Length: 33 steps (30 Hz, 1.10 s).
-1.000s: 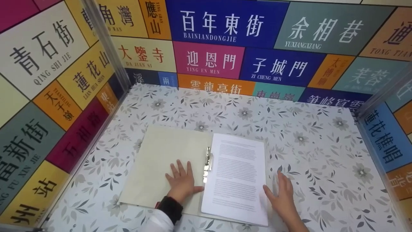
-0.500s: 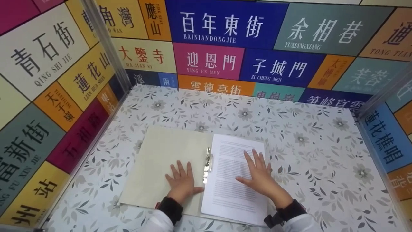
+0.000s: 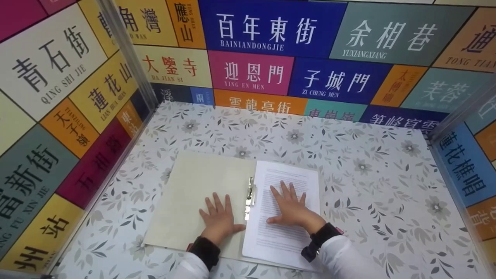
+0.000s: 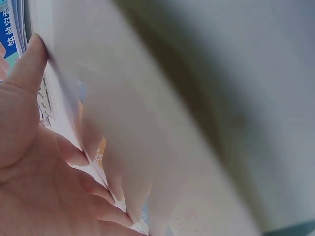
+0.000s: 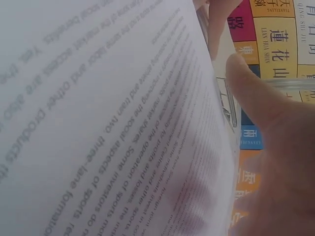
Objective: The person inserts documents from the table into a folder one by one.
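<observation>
An open cream folder (image 3: 193, 193) lies flat on the flowered table, with a metal clip (image 3: 250, 195) along its spine. A stack of printed sheets (image 3: 285, 240) rests on its right half. My left hand (image 3: 219, 217) presses flat on the folder's left cover (image 4: 206, 98), fingers spread. My right hand (image 3: 290, 207) lies flat on the printed sheets (image 5: 98, 123), fingers straight, thumb toward the clip (image 5: 227, 101). Both wrists wear dark bands over white sleeves.
The table (image 3: 368, 174) has a grey leaf-and-flower covering. Coloured walls with street-name signs (image 3: 271, 35) close it in at the left, back and right. Metal corner posts (image 3: 128, 54) stand at the back corners.
My right hand came from the table beside the sheets onto the printed page, then slid left and nearer to me. The left hand stayed on the cover.
</observation>
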Available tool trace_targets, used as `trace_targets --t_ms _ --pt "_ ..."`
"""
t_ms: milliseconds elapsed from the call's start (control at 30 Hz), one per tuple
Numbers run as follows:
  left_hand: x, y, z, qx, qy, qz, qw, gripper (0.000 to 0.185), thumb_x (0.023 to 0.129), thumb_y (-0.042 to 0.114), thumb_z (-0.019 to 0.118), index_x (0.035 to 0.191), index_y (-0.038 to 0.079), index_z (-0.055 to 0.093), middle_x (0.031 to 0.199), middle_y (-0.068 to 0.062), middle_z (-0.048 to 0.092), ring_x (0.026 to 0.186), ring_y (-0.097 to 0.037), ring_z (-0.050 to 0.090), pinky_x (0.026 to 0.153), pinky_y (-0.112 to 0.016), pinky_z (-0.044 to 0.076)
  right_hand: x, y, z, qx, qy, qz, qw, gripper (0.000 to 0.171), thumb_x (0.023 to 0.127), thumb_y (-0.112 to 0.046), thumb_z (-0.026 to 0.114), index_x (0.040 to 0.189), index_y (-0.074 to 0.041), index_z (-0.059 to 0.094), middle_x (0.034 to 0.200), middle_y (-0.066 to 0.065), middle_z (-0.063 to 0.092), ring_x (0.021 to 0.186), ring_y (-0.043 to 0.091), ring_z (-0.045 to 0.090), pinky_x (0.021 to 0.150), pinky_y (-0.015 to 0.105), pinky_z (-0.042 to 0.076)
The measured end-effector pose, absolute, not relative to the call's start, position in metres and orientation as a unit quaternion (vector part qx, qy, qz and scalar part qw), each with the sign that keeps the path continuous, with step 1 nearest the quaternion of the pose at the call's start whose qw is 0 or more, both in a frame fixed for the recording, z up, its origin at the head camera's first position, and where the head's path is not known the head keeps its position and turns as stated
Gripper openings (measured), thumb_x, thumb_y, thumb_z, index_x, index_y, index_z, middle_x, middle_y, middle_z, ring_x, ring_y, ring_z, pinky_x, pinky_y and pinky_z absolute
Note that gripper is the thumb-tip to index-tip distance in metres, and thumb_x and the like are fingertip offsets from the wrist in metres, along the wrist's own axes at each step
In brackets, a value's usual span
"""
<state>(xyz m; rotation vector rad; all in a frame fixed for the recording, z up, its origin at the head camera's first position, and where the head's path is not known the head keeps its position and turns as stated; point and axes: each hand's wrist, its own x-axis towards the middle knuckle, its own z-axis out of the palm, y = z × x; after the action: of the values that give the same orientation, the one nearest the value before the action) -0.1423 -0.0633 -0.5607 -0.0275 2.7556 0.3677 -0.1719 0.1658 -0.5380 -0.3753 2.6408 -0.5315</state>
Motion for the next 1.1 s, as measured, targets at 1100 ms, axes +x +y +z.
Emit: trace_targets --t_ms 1100 --pt "-0.145 -0.063 -0.564 -0.017 0.975 0.131 0.177 0.117 0.067 0.063 0.075 0.154 0.007 0.021 0.157 -0.033 0.003 0.143 -0.056 0.002 0.11 -0.074 0.01 -0.179 0.144 -0.561 -0.137 0.946 -0.178 0.235 0.116 0.074 -0.057 0.075 0.156 -0.011 0.006 0.16 0.023 -0.009 0.145 0.048 -0.01 0.104 0.078 -0.003"
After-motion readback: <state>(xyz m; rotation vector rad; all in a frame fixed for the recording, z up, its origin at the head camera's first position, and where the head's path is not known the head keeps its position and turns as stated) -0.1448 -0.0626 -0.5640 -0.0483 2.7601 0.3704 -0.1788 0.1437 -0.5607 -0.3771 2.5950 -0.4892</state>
